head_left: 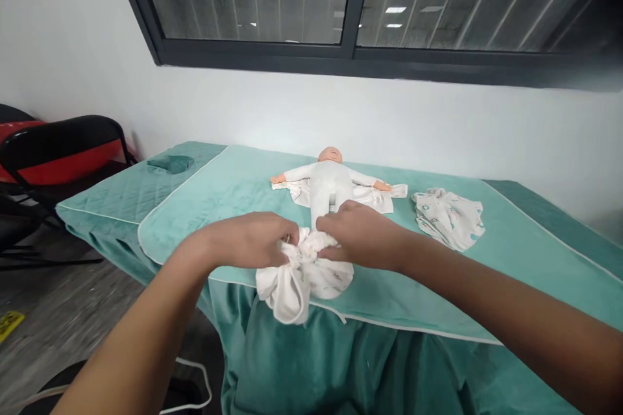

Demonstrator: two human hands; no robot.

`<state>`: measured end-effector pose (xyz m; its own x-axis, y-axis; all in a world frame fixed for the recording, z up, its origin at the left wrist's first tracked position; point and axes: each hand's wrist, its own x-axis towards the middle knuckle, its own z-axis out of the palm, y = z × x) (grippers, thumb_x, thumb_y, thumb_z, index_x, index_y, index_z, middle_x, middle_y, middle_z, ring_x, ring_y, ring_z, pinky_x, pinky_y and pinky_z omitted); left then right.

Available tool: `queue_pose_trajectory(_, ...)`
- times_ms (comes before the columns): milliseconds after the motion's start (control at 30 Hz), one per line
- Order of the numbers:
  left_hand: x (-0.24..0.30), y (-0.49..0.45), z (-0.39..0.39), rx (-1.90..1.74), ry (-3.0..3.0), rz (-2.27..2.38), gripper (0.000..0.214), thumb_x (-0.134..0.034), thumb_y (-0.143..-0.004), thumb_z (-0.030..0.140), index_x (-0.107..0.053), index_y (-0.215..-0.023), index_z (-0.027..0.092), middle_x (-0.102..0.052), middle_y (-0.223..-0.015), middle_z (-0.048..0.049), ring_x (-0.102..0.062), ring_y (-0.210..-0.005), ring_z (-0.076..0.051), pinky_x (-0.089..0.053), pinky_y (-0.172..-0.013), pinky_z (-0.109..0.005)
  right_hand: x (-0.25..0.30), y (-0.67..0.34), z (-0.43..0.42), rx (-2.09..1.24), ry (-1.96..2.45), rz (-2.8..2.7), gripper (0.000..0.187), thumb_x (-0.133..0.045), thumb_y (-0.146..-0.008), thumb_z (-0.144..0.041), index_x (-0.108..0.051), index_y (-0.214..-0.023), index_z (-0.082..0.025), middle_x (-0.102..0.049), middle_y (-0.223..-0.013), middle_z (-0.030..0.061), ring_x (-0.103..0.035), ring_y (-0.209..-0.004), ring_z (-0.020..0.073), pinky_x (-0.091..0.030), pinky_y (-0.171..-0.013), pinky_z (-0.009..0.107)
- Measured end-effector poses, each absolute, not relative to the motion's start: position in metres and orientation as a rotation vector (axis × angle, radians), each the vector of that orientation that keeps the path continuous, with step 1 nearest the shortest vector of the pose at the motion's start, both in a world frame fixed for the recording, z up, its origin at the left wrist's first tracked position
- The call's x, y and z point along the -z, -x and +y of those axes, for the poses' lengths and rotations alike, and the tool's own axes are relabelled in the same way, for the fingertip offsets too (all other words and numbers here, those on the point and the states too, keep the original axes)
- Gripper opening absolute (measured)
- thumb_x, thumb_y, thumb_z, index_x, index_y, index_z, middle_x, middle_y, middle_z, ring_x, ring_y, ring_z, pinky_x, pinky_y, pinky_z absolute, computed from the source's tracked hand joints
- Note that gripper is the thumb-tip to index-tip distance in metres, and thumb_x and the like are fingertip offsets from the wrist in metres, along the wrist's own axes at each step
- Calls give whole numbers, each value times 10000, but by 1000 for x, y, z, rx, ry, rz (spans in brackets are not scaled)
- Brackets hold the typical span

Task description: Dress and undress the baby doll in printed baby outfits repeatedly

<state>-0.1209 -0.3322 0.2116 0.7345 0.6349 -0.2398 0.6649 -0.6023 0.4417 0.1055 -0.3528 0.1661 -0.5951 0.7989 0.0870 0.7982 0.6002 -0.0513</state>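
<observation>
A bunched white baby garment with a small print (331,277) hangs partly over the table's front edge, held between my two hands. My left hand (257,240) is closed on its left side, fingers curled into the gathered cloth. On the right side my right hand (357,233) pinches the same cloth. Just beyond them a baby doll (331,178) in white lies on its back, arms spread, head toward the wall. The garment and my right hand hide the doll's lower legs. Beneath the doll a white printed garment (372,198) is spread out.
Another crumpled printed baby garment (448,217) lies right of the doll. A light green mat (219,188) covers the green-draped table (107,201). A dark green cloth (170,164) lies at the left end. Folding chairs (73,149) stand to the left; a white cable (199,369) is below.
</observation>
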Motion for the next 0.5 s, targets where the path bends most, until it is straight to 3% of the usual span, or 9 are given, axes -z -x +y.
queue_pose_trajectory(167, -201, 132, -302, -265, -2564, 1245, 279, -530, -790, 183, -674, -1009, 275, -690, -934, 21, -634, -821, -192, -443, -740, -275, -156, -94, -313, -408, 1357, -2339, 309, -577, -878, -540, -561, -858, -232, -609, -767, 13, -549, -725, 203, -334, -653, 313)
queue_pose_trajectory(300, -166, 122, -267, -706, -2604, 1663, 408, -472, -796, 99, -595, -1164, 226, -630, -1126, -51, -614, -1027, -247, -471, -885, -364, -119, -73, -257, -730, 1278, -1801, 304, -490, -904, -528, -500, -879, -226, -574, -835, -18, -545, -802, 175, -404, -722, 298)
queue_pose_trajectory(500, -92, 86, -241, -965, -2492, 1526, 354, -468, -859, 130, -550, -1199, 189, -558, -1273, -112, -508, -1212, -280, -427, -1043, -448, -68, -71, -170, -407, 1450, -1904, 170, -538, -879, -375, -514, -924, -213, -598, -899, 23, -535, -842, 198, -392, -769, 322)
